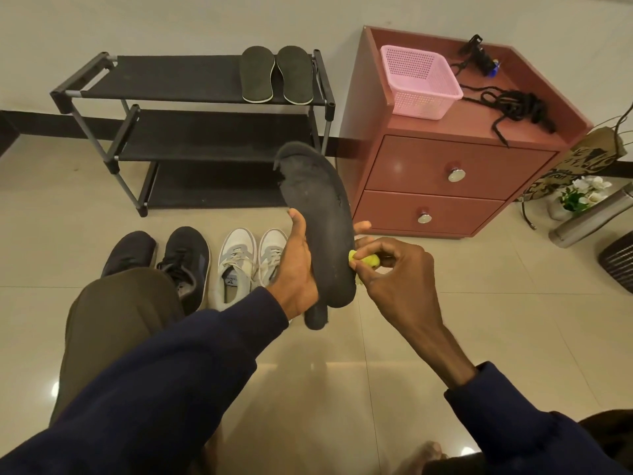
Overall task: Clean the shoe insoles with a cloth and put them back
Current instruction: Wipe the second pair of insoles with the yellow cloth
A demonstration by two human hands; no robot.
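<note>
In the head view, the left hand (297, 269) grips a dark insole (315, 207) upright above the floor (462, 303), with the thumb on its left edge and the fingers wrapped behind. The right hand (394, 279) pinches a yellow cloth (364, 259) against the insole's lower right edge. Two more insoles (257, 75) lie on the rack's (178, 77) top shelf. Black shoes (185, 258) and white shoes (239, 262) stand on the floor just beyond the left hand.
</note>
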